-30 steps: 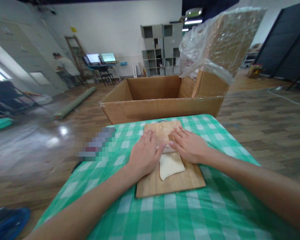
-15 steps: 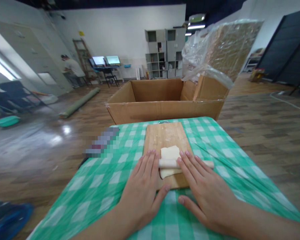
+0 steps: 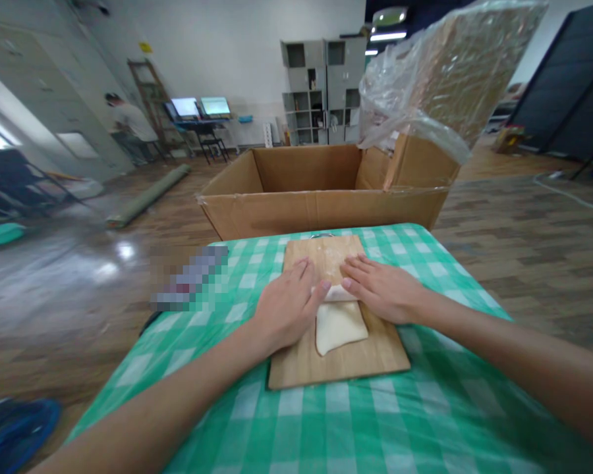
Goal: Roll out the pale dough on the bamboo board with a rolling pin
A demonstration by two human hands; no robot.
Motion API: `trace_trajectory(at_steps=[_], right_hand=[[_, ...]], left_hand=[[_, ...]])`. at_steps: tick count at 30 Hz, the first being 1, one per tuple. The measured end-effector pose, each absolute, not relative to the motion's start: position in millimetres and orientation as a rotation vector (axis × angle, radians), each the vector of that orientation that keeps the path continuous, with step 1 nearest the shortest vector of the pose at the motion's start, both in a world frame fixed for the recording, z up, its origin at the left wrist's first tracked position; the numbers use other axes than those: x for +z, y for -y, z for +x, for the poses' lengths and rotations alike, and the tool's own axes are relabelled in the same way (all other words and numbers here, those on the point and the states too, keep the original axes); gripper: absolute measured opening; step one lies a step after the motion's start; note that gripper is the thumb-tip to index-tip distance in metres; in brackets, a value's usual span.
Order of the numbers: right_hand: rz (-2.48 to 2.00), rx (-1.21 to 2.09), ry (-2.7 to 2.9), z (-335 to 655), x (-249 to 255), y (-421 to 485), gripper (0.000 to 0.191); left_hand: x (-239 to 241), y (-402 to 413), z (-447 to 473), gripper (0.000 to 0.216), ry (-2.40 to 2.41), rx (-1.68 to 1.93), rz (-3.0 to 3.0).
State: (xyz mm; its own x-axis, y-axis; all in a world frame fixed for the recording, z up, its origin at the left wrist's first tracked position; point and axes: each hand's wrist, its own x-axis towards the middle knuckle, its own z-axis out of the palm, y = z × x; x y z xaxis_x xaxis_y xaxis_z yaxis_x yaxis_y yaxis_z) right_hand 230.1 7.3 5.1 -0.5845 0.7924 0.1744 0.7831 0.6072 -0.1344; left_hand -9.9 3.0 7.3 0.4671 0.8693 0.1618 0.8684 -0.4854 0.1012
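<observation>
A pale rolling pin (image 3: 340, 293) lies crosswise over a wooden cutting board (image 3: 291, 372). Both of its ends are covered by my hands. My left hand (image 3: 286, 304) rests flat on the pin's left part, fingers stretched forward. On the right part lies my right hand (image 3: 384, 289), also flat, its fingers pointing inward to the left. A thin, cream-coloured sheet of dough (image 3: 340, 326) spreads over the board on the near side of the pin. Its far edge is hidden by the pin and my hands.
A green-and-white checked cloth (image 3: 242, 428) covers the table under the board. A blurred-out flat object (image 3: 192, 280) sits at the table's left edge. Just beyond the table stands a large open cardboard box (image 3: 321, 214). Far left, a person (image 3: 133, 125) sits.
Both hands and the rolling pin have moved forward, away from me, to the far edge of the dough. More dough and the board's near end now show. The view has tilted slightly down.
</observation>
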Motion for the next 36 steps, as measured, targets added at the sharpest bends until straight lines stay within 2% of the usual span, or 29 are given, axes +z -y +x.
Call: trace_trajectory(at_steps=[5, 9, 16, 21, 36], right_hand=[[-1.259, -0.030, 2.613, 232, -2, -17, 0.061], [-1.416, 0.001, 2.511, 228, 2, 17, 0.071], [-1.328, -0.079, 2.533, 226, -3, 103, 0.088], [-1.292, -0.142, 2.543, 224, -4, 129, 0.096], [-1.323, 0.046, 2.591, 235, 6, 3, 0.068]], left_hand=[[2, -6, -7, 0.070, -1.621, 0.369, 2.720], [-1, 19, -11, 0.070, -1.572, 0.425, 2.802], [-9, 86, -29, 0.083, -1.407, 0.490, 2.980], [-15, 103, -36, 0.087, -1.380, 0.512, 3.020], [4, 10, -8, 0.063, -1.549, 0.377, 2.772]])
